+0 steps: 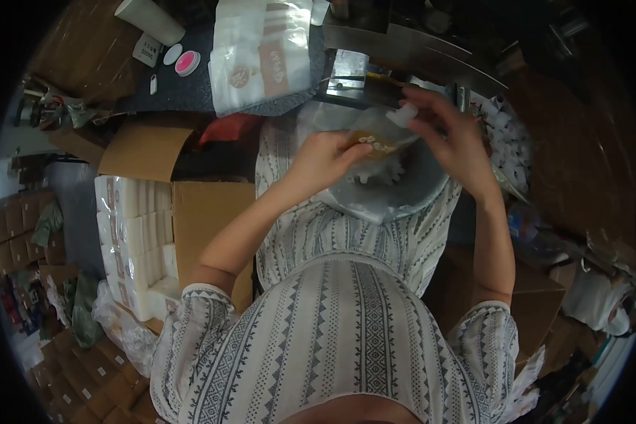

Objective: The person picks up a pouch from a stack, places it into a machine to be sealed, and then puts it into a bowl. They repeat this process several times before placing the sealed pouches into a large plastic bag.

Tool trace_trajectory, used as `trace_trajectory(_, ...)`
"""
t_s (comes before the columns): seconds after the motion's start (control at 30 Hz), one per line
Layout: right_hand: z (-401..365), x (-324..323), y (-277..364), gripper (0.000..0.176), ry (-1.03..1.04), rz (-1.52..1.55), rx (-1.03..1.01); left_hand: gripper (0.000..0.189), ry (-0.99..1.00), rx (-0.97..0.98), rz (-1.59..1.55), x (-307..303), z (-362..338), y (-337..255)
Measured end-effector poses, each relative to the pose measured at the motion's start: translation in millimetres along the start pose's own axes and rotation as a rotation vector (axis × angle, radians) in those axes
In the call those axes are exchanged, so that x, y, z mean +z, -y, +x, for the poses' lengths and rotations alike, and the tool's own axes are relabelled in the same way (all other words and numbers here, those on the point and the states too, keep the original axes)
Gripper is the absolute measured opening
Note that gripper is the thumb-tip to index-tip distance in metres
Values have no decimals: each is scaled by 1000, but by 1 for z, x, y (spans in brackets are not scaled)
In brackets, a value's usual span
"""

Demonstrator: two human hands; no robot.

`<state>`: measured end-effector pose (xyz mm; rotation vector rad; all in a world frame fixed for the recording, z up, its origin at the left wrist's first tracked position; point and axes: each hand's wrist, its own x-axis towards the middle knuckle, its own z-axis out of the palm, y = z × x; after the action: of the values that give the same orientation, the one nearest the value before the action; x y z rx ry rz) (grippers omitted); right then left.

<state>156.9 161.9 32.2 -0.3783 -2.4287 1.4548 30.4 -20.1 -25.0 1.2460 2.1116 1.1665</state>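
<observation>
My left hand (325,159) is closed on a translucent plastic pouch (383,141) with a brown label and white lettering, thumb lying across its front. At the pouch's upper right corner, the thumb and fingers of my right hand (451,134) pinch a small white plastic piece (403,114). Both hands are over a round basin (417,201) lined with clear plastic, resting on my lap. Small white plastic pieces (378,173) lie in the basin beneath the pouch. Just beyond my hands stands a dark machine with a metal plate (348,67).
A stack of similar pouches (261,56) lies on the dark table, beside a round pink-topped container (187,63) and a white cup (150,22). At left, an open carton (215,240) stands by packed white bundles (131,240). More white pieces (502,127) are heaped at right.
</observation>
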Motion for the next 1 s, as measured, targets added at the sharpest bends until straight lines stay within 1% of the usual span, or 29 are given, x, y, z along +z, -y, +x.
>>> trace_trajectory(0.03,-1,-6,-3,25,-4,-3,-5,15,94,-174,-165,1,9,-9)
trace_trajectory(0.07,-3,-12,-7,27,-102,-118,49,20,190,-351,-332,2,16,-14)
trace_trajectory(0.1,-6,-20,-10,29,-202,-234,102,20,188,-346,-332,7,26,-14)
trace_trajectory(0.13,-10,-28,-13,29,-205,-237,100,23,156,-388,-577,10,37,-11)
trace_trajectory(0.17,-16,-35,-14,30,-180,-319,171,27,125,-432,-824,12,44,-8)
trace_trajectory(0.2,-21,-42,-16,32,-155,-401,244,27,130,-430,-825,10,49,-10)
trace_trajectory(0.23,-23,-49,-21,32,-159,-403,248,29,120,-491,-837,7,54,-13)
trace_trajectory(0.27,-22,-55,-28,32,-239,-603,207,32,109,-551,-848,6,58,-15)
trace_trajectory(0.3,-21,-61,-36,33,-317,-801,166,32,114,-552,-848,8,59,-13)
trace_trajectory(0.33,-18,-64,-57,33,-314,-798,172,32,92,-527,-856,11,58,-8)
trace_trajectory(0.37,-15,-63,-85,31,-293,-1085,120,32,70,-502,-864,14,55,-5)
trace_trajectory(0.4,-13,-62,-99,29,-269,-1372,59,32,71,-504,-861,11,52,-1)
trace_trajectory(0.43,-11,-62,-90,29,-281,-1373,51,34,-50,-361,-573,1,51,4)
trace_trajectory(0.47,-10,-62,-78,27,-267,-1282,167,37,-172,-216,-285,-11,50,10)
trace_trajectory(0.5,-11,-61,-72,26,-241,-1184,289,37,-174,-216,-282,-25,50,24)
trace_trajectory(0.53,-15,-62,-75,26,-237,-1181,294,40,-433,-7,261,-41,50,43)
trace_trajectory(0.57,-19,-67,-81,25,-267,-1158,189,45,-674,219,807,-47,50,56)
trace_trajectory(0.6,-20,-71,-85,24,-296,-1136,79,45,-678,220,805,-39,41,66)
trace_trajectory(0.67,-17,-68,-85,22,-338,-1132,44,52,-441,97,1011,-24,18,79)
trace_trajectory(0.7,-19,-64,-84,20,-369,-1119,24,52,-440,103,1013,-25,12,76)
trace_trajectory(0.77,-19,-64,-78,20,-386,-1063,18,42,-420,160,725,-30,2,71)
trace_trajectory(0.8,-19,-65,-74,20,-391,-1011,3,42,-419,156,723,-35,-2,69)
trace_trajectory(0.83,-21,-66,-65,20,-386,-1013,-5,35,-409,87,669,-43,-5,67)
trace_trajectory(0.87,-26,-65,-52,20,-412,-837,68,29,-401,21,616,-49,-6,64)
trace_trajectory(0.9,-31,-63,-40,21,-434,-659,142,29,-407,19,616,-52,-10,58)
trace_trajectory(0.93,-33,-60,-30,21,-434,-660,137,23,-460,49,587,-53,-14,50)
trace_trajectory(0.97,-35,-54,-20,22,-356,-427,111,17,-510,80,556,-54,-18,42)
trace_trajectory(1.0,-35,-47,-10,23,-274,-193,92,17,-506,77,555,-54,-20,29)
